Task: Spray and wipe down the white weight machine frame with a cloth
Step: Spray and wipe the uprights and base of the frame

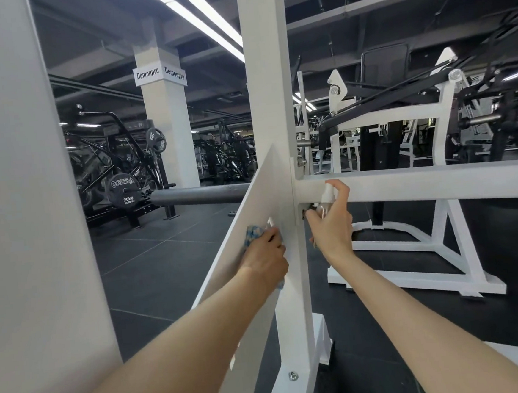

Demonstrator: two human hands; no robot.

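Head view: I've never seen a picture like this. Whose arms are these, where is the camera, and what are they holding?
There is no robot here. The camera sits on a person's head and looks forward and down, so the two bare arms are the wearer's own. The left hand holds a blue patterned cloth against a slanted white plate of the weight machine frame. The right hand grips a small clear spray bottle, one finger on its top, close to the horizontal white bar. Behind stand more gym machines and a black 20kg weight plate.
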